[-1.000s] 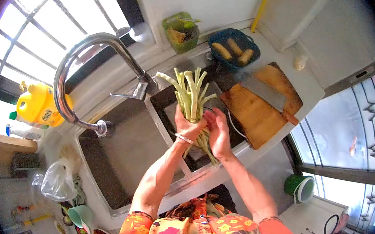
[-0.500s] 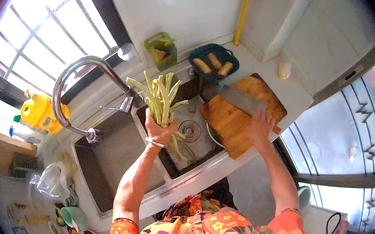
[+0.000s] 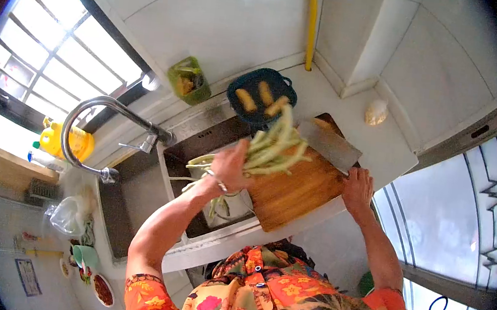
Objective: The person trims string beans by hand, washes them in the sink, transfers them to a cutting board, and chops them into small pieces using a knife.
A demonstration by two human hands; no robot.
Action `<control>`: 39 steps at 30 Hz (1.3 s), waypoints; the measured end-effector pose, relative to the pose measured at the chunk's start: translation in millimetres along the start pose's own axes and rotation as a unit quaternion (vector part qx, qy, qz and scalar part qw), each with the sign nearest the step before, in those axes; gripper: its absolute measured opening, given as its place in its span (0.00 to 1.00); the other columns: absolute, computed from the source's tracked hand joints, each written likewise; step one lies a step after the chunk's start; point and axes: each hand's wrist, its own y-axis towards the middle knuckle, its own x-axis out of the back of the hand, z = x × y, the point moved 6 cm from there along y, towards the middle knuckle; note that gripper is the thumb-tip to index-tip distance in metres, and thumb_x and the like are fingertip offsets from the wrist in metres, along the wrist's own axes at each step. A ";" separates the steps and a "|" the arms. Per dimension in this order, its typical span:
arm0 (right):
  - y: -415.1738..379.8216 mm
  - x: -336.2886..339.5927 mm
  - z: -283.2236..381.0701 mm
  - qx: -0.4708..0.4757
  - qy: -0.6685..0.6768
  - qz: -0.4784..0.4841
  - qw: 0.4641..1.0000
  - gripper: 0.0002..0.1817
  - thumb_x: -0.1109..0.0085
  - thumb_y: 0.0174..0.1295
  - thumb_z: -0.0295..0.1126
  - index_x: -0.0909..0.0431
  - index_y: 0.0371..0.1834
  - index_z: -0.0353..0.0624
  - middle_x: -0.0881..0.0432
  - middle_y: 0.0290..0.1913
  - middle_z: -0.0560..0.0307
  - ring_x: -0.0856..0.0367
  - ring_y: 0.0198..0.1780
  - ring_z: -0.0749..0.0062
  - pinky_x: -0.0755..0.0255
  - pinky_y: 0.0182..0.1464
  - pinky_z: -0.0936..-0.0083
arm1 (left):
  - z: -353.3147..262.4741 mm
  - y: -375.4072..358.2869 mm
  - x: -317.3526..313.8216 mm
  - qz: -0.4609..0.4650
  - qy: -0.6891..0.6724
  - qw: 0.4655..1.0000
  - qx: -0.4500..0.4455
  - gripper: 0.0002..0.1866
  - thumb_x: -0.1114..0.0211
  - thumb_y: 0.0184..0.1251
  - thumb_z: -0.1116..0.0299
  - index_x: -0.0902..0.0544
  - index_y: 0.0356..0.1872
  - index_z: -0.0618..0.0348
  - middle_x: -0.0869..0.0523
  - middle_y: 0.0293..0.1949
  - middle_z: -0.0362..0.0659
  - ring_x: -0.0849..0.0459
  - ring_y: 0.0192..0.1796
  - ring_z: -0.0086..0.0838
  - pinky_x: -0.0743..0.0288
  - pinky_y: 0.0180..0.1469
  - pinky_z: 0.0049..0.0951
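My left hand (image 3: 231, 167) is closed around a bunch of long pale green vegetable stalks (image 3: 276, 149). The stalks, a little blurred, reach over the left part of a wooden cutting board (image 3: 292, 199), and some thinner ends trail behind my wrist over the sink. At the board's right edge, my right hand (image 3: 358, 189) grips the handle of a cleaver (image 3: 329, 144). Its broad grey blade lies over the far part of the board, pointing up and left. The cutting board rests partly across the right sink basin, and the stalks hide its left corner.
Behind the board sits a dark blue basket (image 3: 257, 110) with three brownish cylindrical pieces. A green container (image 3: 188, 80) stands left of it. The curved faucet (image 3: 105, 103) arches over the left basin (image 3: 134, 203). A small bag (image 3: 376, 112) lies on the counter at right.
My left hand has carried the stalks right, from above the sink onto the board, tilting them over. My right hand and the cleaver have shifted slightly; the view has turned a little.
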 end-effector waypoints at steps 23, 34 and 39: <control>-56.8 -39.9 45.1 0.369 0.181 0.100 0.906 0.22 0.42 0.53 0.43 0.26 0.51 0.48 0.26 0.53 0.55 0.33 0.57 0.56 0.43 0.61 0.55 | -50.4 52.3 -126.5 0.243 0.138 0.960 0.023 0.51 0.23 0.28 0.53 0.39 0.59 0.60 0.49 0.64 0.61 0.48 0.65 0.63 0.44 0.64 0.55; -62.8 -52.4 29.5 0.337 0.080 0.051 0.937 0.22 0.45 0.54 0.42 0.28 0.55 0.59 0.32 0.62 0.64 0.41 0.63 0.64 0.52 0.64 0.50 | -64.6 65.0 -131.6 0.297 0.138 0.943 0.060 0.49 0.27 0.39 0.58 0.45 0.65 0.58 0.46 0.66 0.62 0.49 0.68 0.56 0.43 0.65 0.49; -45.6 -50.3 -12.1 0.254 0.082 0.030 0.963 0.21 0.42 0.48 0.29 0.23 0.49 0.52 0.25 0.55 0.65 0.32 0.51 0.63 0.45 0.54 0.51 | -90.7 94.9 -135.8 0.292 0.121 0.946 0.077 0.46 0.30 0.44 0.62 0.45 0.65 0.58 0.46 0.66 0.62 0.48 0.69 0.54 0.39 0.63 0.47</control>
